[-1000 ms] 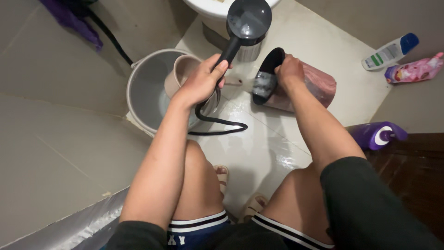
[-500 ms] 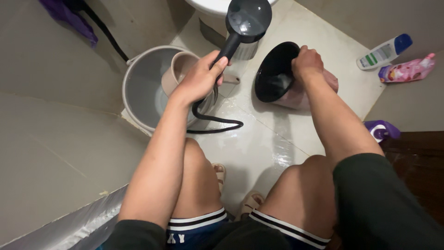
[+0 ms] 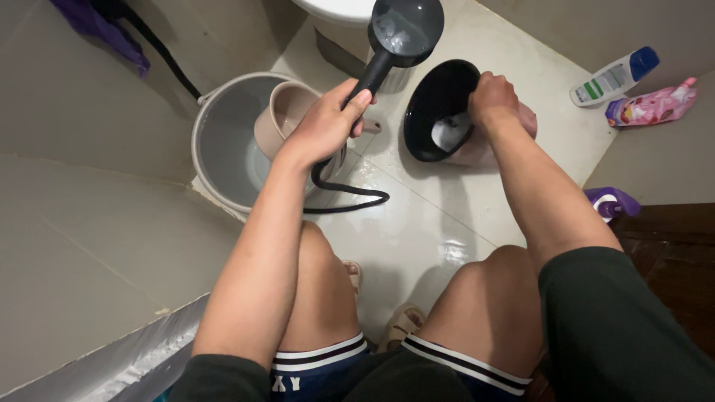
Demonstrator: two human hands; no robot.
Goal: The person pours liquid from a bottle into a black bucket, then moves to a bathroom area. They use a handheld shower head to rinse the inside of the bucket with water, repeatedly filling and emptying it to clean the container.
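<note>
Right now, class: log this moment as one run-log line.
left hand: grips black shower head handle | right hand: holds black bowl rim, tilted | grey bucket: beside, holds beige dipper

white bottle [image 3: 614,76], pink pouch [image 3: 652,105], purple bottle [image 3: 611,202] on right floor

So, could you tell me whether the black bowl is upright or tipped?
Tipped. The black bowl is tilted on its side by the right hand, its open mouth facing the camera, with water inside.
</note>
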